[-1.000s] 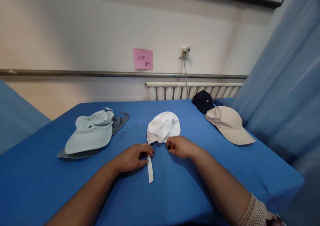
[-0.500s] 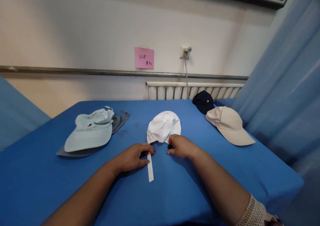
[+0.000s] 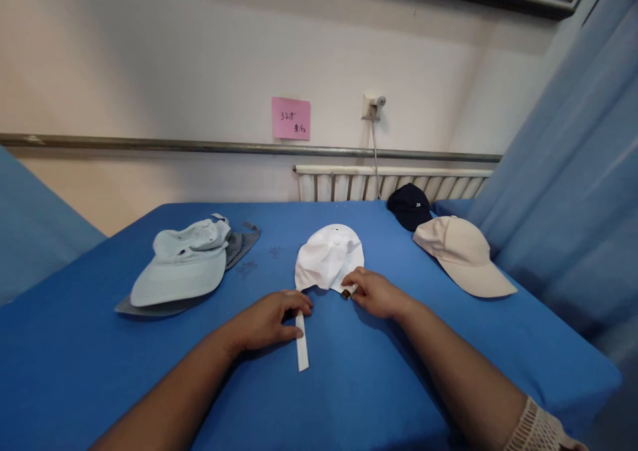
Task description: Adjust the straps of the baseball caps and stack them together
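White cap (image 3: 326,255) sits mid-table in the head view, opening toward the person, probably so both strap ends are reachable. Left hand (image 3: 272,318) curls thumb and fingers around the loose strap (image 3: 302,359); can't tell if it's a firm pinch. Right hand (image 3: 376,293) pinches the cap's back edge beside the metal buckle (image 3: 345,294), likely to steady it; fingers hide part of that edge. Pale blue cap (image 3: 179,281) lies on a gray cap (image 3: 240,249) at left; beige cap (image 3: 456,248) and navy cap (image 3: 409,205) at right. All well clear of both hands on the blue table (image 3: 259,398).
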`<state>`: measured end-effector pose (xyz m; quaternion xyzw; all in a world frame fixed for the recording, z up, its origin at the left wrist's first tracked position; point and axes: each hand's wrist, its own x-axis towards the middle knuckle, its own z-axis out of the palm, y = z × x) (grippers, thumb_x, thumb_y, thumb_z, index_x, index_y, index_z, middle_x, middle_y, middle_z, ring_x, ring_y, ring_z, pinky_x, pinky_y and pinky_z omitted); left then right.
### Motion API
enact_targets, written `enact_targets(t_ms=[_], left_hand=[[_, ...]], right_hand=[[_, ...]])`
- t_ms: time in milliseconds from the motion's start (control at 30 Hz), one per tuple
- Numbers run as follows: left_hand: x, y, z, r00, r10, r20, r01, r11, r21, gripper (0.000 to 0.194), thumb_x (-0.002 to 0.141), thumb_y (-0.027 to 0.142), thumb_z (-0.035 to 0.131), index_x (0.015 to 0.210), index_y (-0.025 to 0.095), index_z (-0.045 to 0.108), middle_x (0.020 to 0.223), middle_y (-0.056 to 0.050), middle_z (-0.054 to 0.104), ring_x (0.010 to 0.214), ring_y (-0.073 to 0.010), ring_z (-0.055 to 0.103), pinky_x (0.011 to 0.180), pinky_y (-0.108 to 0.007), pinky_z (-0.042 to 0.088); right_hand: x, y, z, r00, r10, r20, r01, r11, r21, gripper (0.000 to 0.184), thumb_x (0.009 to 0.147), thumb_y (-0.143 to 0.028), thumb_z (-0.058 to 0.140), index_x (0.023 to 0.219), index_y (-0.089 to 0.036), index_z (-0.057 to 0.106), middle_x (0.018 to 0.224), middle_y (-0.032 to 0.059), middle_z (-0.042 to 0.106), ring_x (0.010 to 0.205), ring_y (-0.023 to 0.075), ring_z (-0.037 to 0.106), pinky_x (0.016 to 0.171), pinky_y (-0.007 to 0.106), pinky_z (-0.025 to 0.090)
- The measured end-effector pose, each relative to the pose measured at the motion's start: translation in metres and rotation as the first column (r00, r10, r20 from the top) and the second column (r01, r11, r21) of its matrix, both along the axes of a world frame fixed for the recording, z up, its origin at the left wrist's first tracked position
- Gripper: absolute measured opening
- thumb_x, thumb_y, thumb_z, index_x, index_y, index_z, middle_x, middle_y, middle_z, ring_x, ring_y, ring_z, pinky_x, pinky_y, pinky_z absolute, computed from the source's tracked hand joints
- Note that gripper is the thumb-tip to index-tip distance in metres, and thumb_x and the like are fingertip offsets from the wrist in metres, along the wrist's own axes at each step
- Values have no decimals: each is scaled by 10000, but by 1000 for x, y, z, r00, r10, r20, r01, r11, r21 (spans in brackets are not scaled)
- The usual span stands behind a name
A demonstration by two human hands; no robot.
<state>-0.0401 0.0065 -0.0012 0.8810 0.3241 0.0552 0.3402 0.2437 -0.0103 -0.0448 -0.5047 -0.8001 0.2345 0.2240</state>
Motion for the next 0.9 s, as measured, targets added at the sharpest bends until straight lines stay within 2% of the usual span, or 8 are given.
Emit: enact_targets(t_ms=[67,133,300,467,567,700,900], left_hand=[[0,0,2,1000,-18,-15,18,1000,10,303,742,286,711,1037,224,685,1265,-59,618,1106,-244,579,960,-333,436],[1,-1,4,999,-28,-36,29,1000,6,315,747,291,715,1055,232,688,1302,-67,598,1157,-255,563,991,-347,424],[0,-4,10,998,-31,-56,30,999,-22,356,746,302,720,1096,249,687,1363,-71,560,1210,-274,543,1022,-373,412],[5,-6,10,997,-19,-70,16,999,-36,297,742,253,710,1038,232,687,1355,-77,551,1146,-258,573,970,-355,439],[10,-7,7,998,-6,-67,6,1000,-3,224,756,255,693,977,216,682,1282,-74,581,1066,-241,596,923,-336,449],[15,-9,5,999,-1,-49,4,998,56,129,802,256,637,919,213,667,1136,-50,618,965,-207,603,859,-302,445],[20,-12,3,995,37,-95,-25,992,121,111,832,294,596,895,206,620,963,-27,625,844,-184,569,757,-280,421]], right_hand=[[1,-1,-1,997,77,-2,-77,997,19,387,781,-65,594,1135,-219,621,1054,37,578,759,112,553,749,236,429],[0,-1,-1,993,119,18,-119,992,39,345,791,-87,611,1112,-215,630,1037,36,569,761,116,548,762,243,434],[-2,4,3,988,129,80,-133,990,53,197,829,-135,601,1018,-187,625,991,43,578,798,136,551,758,253,422],[-2,3,10,981,151,124,-160,985,62,191,799,-119,581,983,-171,590,989,49,577,738,121,531,701,242,404],[-2,2,11,981,153,117,-162,984,72,191,789,-96,561,964,-169,579,947,42,580,731,124,521,674,234,391],[0,2,10,981,170,95,-177,982,67,285,777,-78,566,1046,-170,578,1001,51,586,736,117,529,694,236,400],[2,1,12,981,165,102,-172,983,61,221,775,-103,577,988,-158,597,963,50,583,722,118,521,680,235,402]])
